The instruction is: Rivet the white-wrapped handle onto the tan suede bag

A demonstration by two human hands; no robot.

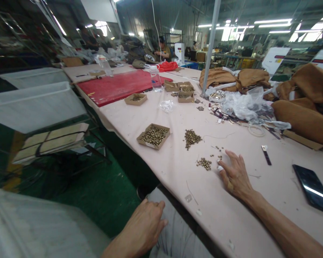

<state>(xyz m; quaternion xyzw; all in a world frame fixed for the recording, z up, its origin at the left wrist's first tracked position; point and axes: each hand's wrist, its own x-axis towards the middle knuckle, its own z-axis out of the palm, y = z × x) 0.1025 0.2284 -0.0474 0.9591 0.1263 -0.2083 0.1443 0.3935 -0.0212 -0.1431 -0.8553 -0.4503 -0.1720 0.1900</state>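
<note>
My right hand [235,173] lies flat on the pink table [177,186], fingers stretched out beside a small heap of brass studs [204,163] and a few loose ones [218,148]. It holds nothing. A bigger pile of studs [191,137] sits farther up the table. To its left is an open cardboard box of studs [154,135]. My left hand [144,225] rests on my lap below the table edge, fingers curled loosely with nothing visible in them.
A black phone [313,188] lies at the right. Clear plastic bags [242,105], brown garments [304,107], more small boxes [183,91], a water bottle [156,77] and a red mat [118,87] lie farther along. A person [164,50] works at the far end.
</note>
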